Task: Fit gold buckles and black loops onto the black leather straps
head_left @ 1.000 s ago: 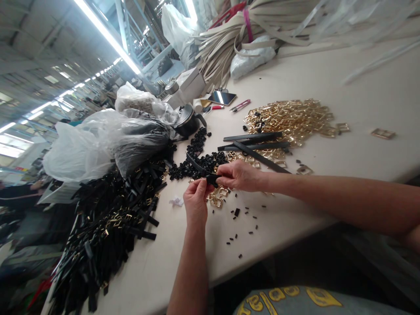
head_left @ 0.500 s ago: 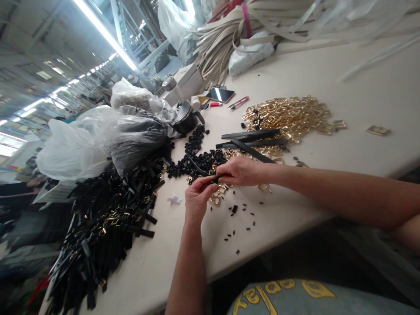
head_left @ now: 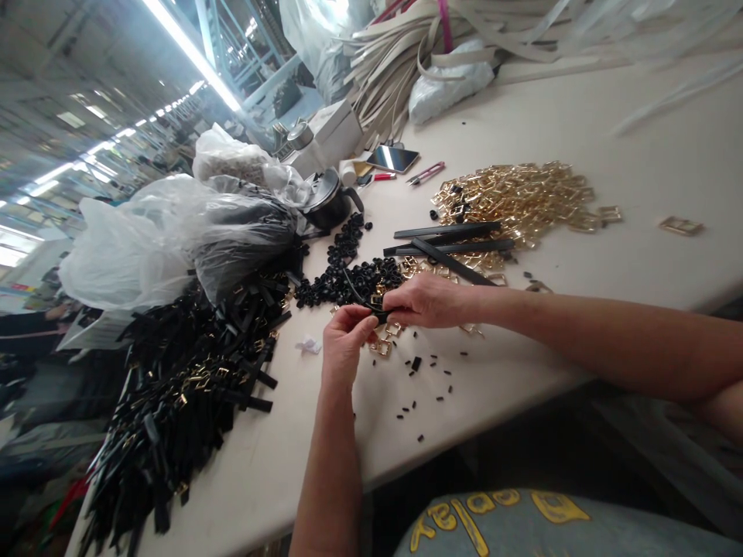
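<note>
My left hand and my right hand meet over the cream table, both pinched on one thin black strap that arcs up toward a heap of small black loops. Gold buckles lie right under my hands. Small black offcuts are scattered on the table just in front of them.
A big pile of gold buckles and three black straps lie behind my right hand. Finished black straps with buckles are heaped at left beside plastic bags. A black pot, phone, snips and cream straps stand farther back.
My hands stayed together on the strap, with the fingers working it slightly; the strap's free end now arcs up over the black loops. The camera shifted a little.
</note>
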Demonstrator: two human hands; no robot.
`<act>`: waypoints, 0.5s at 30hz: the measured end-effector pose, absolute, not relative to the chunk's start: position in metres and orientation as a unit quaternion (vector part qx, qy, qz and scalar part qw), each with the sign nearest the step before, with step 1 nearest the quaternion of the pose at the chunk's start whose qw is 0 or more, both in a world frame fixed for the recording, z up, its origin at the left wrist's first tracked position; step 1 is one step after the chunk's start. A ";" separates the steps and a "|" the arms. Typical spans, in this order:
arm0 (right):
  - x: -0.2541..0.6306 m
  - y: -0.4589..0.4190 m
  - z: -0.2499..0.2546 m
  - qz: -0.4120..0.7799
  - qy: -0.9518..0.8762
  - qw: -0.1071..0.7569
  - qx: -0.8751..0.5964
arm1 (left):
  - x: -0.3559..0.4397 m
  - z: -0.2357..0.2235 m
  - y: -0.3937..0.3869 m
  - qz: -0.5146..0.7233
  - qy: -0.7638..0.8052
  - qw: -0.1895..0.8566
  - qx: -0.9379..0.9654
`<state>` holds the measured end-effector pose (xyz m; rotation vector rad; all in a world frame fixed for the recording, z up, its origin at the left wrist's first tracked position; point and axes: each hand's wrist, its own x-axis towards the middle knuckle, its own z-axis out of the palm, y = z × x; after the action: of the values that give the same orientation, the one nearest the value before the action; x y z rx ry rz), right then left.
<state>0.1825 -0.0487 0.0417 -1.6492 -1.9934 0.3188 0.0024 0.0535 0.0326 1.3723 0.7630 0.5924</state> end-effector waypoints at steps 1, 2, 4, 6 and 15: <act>0.183 -0.049 0.042 0.120 -0.732 0.271 -0.614 | 0.004 0.032 0.052 0.287 0.345 0.665 0.597; 0.183 -0.048 0.043 0.124 -0.726 0.276 -0.617 | 0.005 0.032 0.051 0.302 0.348 0.663 0.590; 0.183 -0.048 0.044 0.135 -0.716 0.285 -0.623 | 0.007 0.032 0.049 0.303 0.349 0.667 0.585; 0.182 -0.048 0.044 0.146 -0.706 0.290 -0.629 | 0.007 0.031 0.048 0.289 0.345 0.676 0.584; 0.178 -0.043 0.032 0.257 -0.680 0.333 -0.600 | 0.010 0.021 0.045 0.308 0.325 0.653 0.610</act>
<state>0.1776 -0.0425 0.0315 -1.5674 -1.7762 0.6698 0.0104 0.0449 0.0212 1.3844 0.7379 0.6999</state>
